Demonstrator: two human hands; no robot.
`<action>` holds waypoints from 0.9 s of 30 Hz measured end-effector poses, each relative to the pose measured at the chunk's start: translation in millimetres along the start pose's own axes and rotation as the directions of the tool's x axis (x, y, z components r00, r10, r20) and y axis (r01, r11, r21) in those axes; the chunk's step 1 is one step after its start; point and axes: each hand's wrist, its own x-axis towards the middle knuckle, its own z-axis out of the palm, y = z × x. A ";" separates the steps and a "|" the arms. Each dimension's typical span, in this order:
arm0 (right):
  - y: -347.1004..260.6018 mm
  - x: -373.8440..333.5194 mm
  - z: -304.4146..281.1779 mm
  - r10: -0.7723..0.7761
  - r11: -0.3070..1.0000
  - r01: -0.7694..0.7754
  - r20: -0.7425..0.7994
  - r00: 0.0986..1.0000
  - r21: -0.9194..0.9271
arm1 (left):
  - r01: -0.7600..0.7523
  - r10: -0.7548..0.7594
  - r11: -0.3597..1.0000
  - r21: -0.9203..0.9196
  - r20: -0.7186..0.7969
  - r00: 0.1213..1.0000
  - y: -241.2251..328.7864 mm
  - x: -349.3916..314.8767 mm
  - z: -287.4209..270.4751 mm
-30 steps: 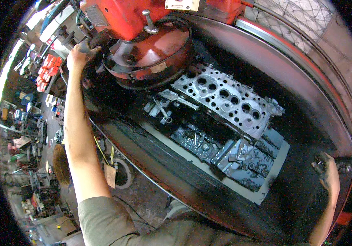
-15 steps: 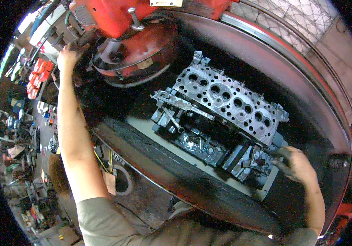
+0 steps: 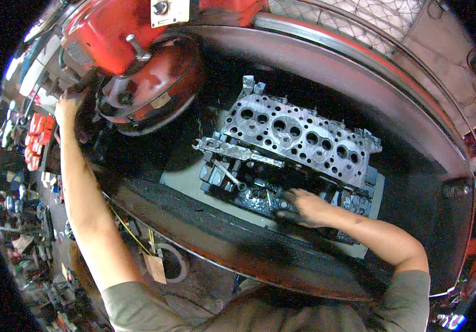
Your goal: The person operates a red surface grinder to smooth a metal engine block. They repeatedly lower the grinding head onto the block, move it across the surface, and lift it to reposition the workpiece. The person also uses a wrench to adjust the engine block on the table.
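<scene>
A grey metal cylinder head [image 3: 301, 138], with a row of large round holes and many small ones, lies slanted on a clamping fixture [image 3: 238, 152]. My right hand [image 3: 311, 207] reaches in along the fixture's near side, fingers dark and apart, close to small bolts and metal pieces. Nothing shows plainly between those fingers. A wrench [image 3: 228, 174] lies on the fixture to the left of that hand. Far to the left, my left hand [image 3: 70, 108] is up beside the red grinding machine head [image 3: 110, 36], at a dark part; its fingers are lost in shadow.
A round red wheel guard [image 3: 149, 97] hangs under the machine head, left of the cylinder head. The dark curved tub wall [image 3: 193, 243] runs along the near side. A pale base plate [image 3: 185, 185] lies beneath the fixture. Red boxes [image 3: 38, 141] stand at far left.
My right hand has moved left from the fixture's right end to its middle. My left hand stays by the machine. The whole view has shifted, the machine head now appearing further left.
</scene>
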 end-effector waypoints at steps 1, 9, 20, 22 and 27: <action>-4.8 18.7 10.7 -0.035 0.993 0.042 -0.074 0.997 0.106 | -0.010 0.010 1.000 -0.011 0.006 1.000 -2.4 1.3 3.4; -19.1 168.3 81.6 0.079 0.784 0.098 -0.255 0.964 0.613 | -0.269 0.288 0.957 0.112 -0.227 0.930 -49.0 40.1 81.1; -9.2 179.3 117.2 -0.024 0.890 0.179 -0.347 0.937 0.420 | -0.234 0.231 0.902 0.363 0.053 0.972 -85.8 66.7 133.9; -6.8 140.5 103.3 -0.084 0.842 0.226 -0.294 0.952 0.491 | -0.274 0.296 0.903 0.331 -0.018 0.955 -87.6 68.0 133.7; 15.0 -0.7 30.8 0.036 0.717 0.043 -0.098 0.995 0.696 | -0.411 0.464 0.823 0.393 -0.046 0.885 -88.5 58.6 127.5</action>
